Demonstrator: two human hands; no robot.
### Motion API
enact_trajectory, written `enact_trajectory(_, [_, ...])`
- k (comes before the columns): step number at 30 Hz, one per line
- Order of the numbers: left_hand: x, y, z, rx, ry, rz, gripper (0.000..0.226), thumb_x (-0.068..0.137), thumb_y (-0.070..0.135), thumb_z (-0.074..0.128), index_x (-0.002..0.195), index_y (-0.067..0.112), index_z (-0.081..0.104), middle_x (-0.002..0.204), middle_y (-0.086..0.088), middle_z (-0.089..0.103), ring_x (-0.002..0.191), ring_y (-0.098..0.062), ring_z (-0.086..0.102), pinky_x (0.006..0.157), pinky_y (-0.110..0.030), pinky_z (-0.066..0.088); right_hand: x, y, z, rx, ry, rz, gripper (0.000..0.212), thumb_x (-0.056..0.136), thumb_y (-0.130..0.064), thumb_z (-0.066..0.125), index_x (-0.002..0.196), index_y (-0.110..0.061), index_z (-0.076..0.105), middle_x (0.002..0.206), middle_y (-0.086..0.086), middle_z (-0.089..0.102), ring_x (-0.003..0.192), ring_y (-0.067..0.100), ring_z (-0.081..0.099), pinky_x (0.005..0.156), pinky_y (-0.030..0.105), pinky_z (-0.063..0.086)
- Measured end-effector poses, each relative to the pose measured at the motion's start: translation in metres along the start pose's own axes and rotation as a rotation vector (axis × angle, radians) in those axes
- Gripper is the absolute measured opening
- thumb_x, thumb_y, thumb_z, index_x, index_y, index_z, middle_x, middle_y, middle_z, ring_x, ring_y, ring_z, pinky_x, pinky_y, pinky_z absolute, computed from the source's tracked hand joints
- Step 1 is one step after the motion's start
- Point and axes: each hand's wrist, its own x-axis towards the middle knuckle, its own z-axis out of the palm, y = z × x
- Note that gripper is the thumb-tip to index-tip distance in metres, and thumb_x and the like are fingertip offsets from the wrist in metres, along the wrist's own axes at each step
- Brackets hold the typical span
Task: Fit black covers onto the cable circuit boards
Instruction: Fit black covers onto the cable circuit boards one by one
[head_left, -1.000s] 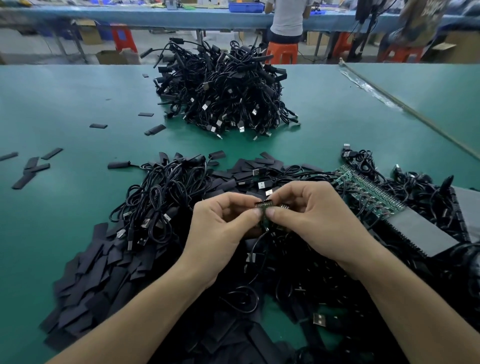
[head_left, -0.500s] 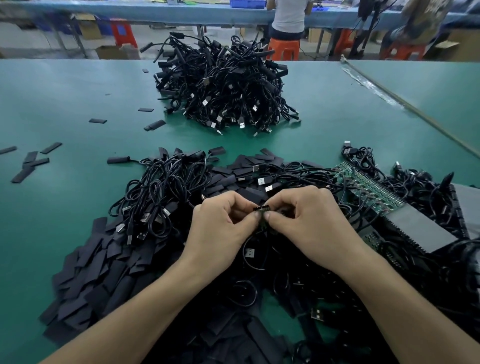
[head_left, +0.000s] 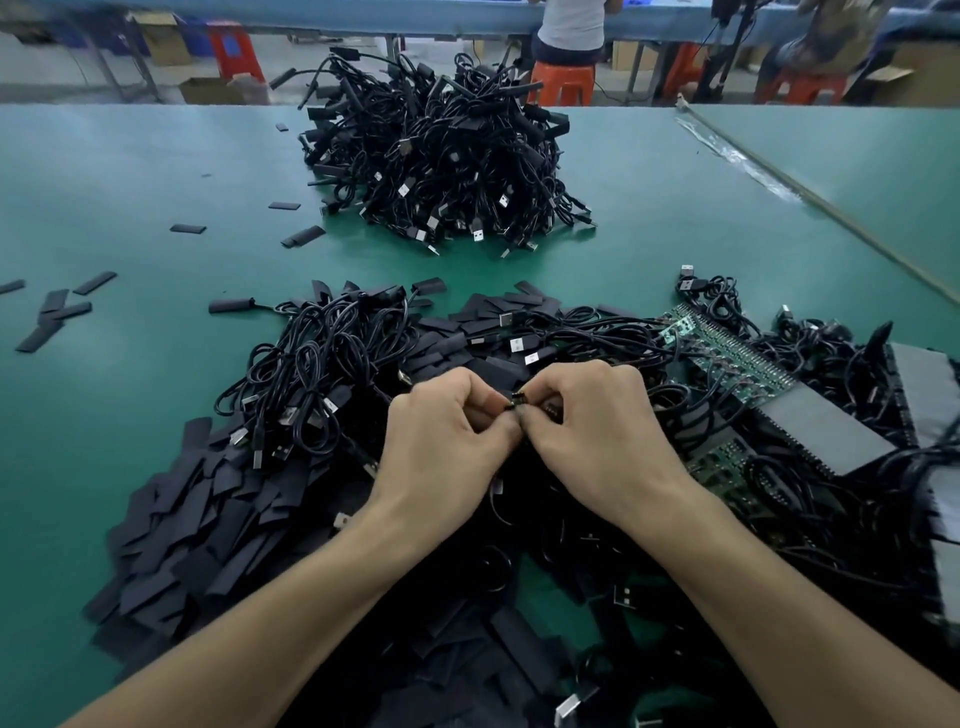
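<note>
Circuit board (head_left: 518, 400) pinched from both sides by curled left hand (head_left: 441, 441) and right hand (head_left: 597, 436), knuckles up, over cable heap (head_left: 322, 374), markings too small to be read

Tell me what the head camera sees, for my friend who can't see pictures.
The left hand and right hand pinch a small board together over tangled black cables. Loose black covers lie heaped to the left, green boards to the right, and a big cable heap sits farther back on the green table.
</note>
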Motion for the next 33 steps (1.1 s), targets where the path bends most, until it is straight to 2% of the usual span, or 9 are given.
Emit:
enact_trajectory(2, [-0.003,0.001,0.002,0.012,-0.011,0.02,0.018,0.079,0.016,0.078,0.069,0.027,0.067,0.064,0.019,0.069,0.052,0.003,0.062,0.05,-0.011,0.047,0.002,0.001,-0.001,0.014,-0.022,0.01,0.01,0.085,-0.018,0.07,0.089,-0.021,0.078,0.08,-0.003,0.073,0.076,0.013,0.066,0.07,0.021,0.051])
enact_trajectory(6, [0.0,0.001,0.001,-0.078,-0.002,-0.009,0.015,0.08,0.014,0.078,0.073,0.025,0.07,0.064,0.011,0.071,0.055,-0.004,0.067,0.053,-0.019,0.054,0.002,0.003,-0.006,0.094,-0.022,-0.017,0.009,0.086,-0.014,0.073,0.092,-0.018,0.079,0.079,-0.011,0.072,0.073,-0.003,0.063,0.067,0.004,0.042])
enact_trajectory(11, [0.002,0.001,0.0,-0.355,0.146,-0.041,0.009,0.087,0.018,0.069,0.082,0.025,0.068,0.075,0.003,0.072,0.067,-0.01,0.068,0.061,-0.028,0.058,-0.002,0.001,-0.002,0.132,-0.029,-0.05,0.016,0.09,-0.015,0.063,0.099,-0.022,0.075,0.078,-0.016,0.068,0.071,-0.006,0.06,0.066,0.004,0.04])
enact_trajectory(13, [0.0,0.003,-0.001,-0.41,0.155,-0.02,0.003,0.088,0.027,0.064,0.088,0.024,0.064,0.084,-0.001,0.073,0.075,-0.014,0.071,0.068,-0.034,0.061,-0.002,0.0,-0.003,0.178,-0.051,-0.034,0.018,0.088,-0.015,0.059,0.094,-0.025,0.074,0.067,-0.017,0.064,0.064,-0.004,0.058,0.06,0.008,0.041])
enact_trajectory(16, [-0.001,0.006,-0.002,-0.497,0.171,0.007,0.004,0.1,0.019,0.053,0.096,0.02,0.053,0.091,0.0,0.075,0.079,-0.019,0.074,0.066,-0.031,0.061,0.001,-0.001,-0.003,0.212,-0.035,0.01,0.015,0.083,-0.016,0.061,0.076,-0.027,0.07,0.061,-0.022,0.062,0.057,-0.002,0.055,0.054,0.009,0.039])
enact_trajectory(21, [0.001,0.009,-0.003,-0.548,0.283,0.057,0.016,0.105,0.009,0.041,0.096,0.022,0.045,0.084,0.001,0.069,0.069,-0.02,0.07,0.057,-0.03,0.058,0.005,-0.003,-0.007,0.286,0.029,0.066,0.016,0.083,-0.013,0.059,0.072,-0.024,0.065,0.054,-0.008,0.059,0.045,0.005,0.045,0.048,0.012,0.037])
enact_trajectory(27, [0.012,0.022,-0.018,-0.61,0.421,0.231,0.019,0.106,0.01,0.034,0.1,0.027,0.042,0.077,0.006,0.059,0.062,-0.014,0.065,0.058,-0.032,0.057,0.006,-0.012,-0.022,0.405,0.362,0.034,0.026,0.087,-0.01,0.048,0.075,-0.026,0.064,0.044,-0.018,0.05,0.037,0.003,0.038,0.037,0.01,0.025])
enact_trajectory(29, [0.022,0.03,-0.031,-0.644,0.517,0.305,0.018,0.106,0.011,0.034,0.103,0.027,0.042,0.071,0.011,0.056,0.058,-0.009,0.059,0.057,-0.032,0.057,0.009,-0.009,-0.026,0.309,0.372,0.029,0.025,0.084,-0.016,0.048,0.068,-0.02,0.068,0.046,-0.013,0.051,0.042,0.004,0.043,0.043,0.01,0.028])
enact_trajectory(33, [0.042,0.038,-0.064,-0.637,0.692,0.339,0.012,0.102,0.019,0.043,0.105,0.026,0.052,0.064,0.015,0.048,0.048,-0.004,0.045,0.039,-0.017,0.038,0.005,0.0,-0.012,-0.118,-0.007,-0.008,0.015,0.089,-0.02,0.063,0.091,-0.019,0.078,0.091,-0.008,0.052,0.085,0.008,0.051,0.076,0.025,0.044])
